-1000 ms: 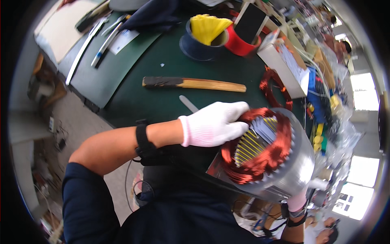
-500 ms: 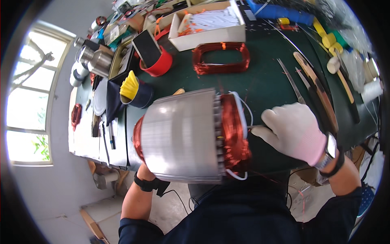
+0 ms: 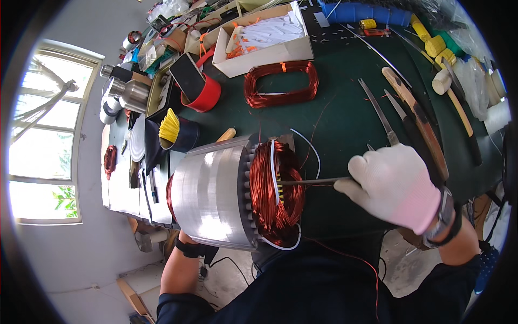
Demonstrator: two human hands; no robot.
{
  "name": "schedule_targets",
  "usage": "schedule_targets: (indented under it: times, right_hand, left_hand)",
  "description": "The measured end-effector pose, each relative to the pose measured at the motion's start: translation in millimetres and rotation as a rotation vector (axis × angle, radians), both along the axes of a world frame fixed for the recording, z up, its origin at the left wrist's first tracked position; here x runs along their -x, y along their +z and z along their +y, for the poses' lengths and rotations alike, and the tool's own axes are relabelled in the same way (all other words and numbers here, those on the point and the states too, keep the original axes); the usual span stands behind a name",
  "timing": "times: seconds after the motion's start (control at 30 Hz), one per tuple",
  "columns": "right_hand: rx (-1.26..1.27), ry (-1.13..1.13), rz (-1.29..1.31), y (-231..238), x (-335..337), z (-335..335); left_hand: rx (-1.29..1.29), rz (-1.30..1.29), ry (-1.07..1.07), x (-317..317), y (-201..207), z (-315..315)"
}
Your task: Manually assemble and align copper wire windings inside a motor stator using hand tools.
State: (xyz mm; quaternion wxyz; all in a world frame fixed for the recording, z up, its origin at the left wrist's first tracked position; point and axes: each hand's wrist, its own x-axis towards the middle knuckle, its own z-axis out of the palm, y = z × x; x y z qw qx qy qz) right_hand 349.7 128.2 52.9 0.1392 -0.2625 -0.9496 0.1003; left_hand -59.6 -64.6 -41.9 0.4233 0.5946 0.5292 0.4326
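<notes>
A motor stator (image 3: 210,189) with a smooth silvery metal shell lies on its side at the table's near edge. Red-brown copper windings (image 3: 264,189) bulge from its right end, with white sleeving (image 3: 288,247) looping out and yellow strips inside. My right hand (image 3: 394,186), in a white glove, is closed around a thin dark metal rod (image 3: 315,182). The rod's far end reaches into the opening among the windings. My left hand (image 3: 186,237) is mostly hidden by the stator at its lower left; only the part near the wrist shows, so its fingers cannot be seen.
An oblong copper coil (image 3: 281,84) lies beyond the stator, near a white box of paper strips (image 3: 264,58). Scissors (image 3: 380,113), a wooden-handled tool (image 3: 415,121) and a mallet (image 3: 456,102) lie right. A red holder with a phone (image 3: 202,97) and a cup of yellow strips (image 3: 181,136) stand left.
The stator has turned so its wound right end shows more openly, and it sits slightly further left. My right hand has shifted a little downward; the rod now shows clearly inside the windings.
</notes>
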Motion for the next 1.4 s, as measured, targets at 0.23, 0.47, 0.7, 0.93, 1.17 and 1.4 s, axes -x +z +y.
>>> schedule_targets:
  times: [0.23, 0.47, 0.7, 0.93, 1.17, 1.4]
  right_hand:
    - [-0.021, -0.010, -0.001, 10, -8, -1]
    - [0.011, -0.021, -0.030, 15, -17, 2]
    - [0.007, -0.025, -0.019, 20, -21, 3]
    - [-0.052, -0.099, -0.149, 50, -34, -20]
    - [-0.250, -0.075, -0.141, 28, -32, -31]
    - [-0.184, -0.140, -0.143, 23, -33, -43]
  left_hand:
    - [0.107, -0.212, 0.006, -11, -8, 41]
    - [0.206, -0.419, 0.040, -4, 0, 0]
    - [0.295, -0.637, 0.076, -5, 3, -14]
    - [0.379, -0.844, 0.157, -5, 5, -6]
    - [0.462, -0.983, 0.168, -6, 6, -9]
    - [0.450, -0.878, 0.138, -10, 7, -9]
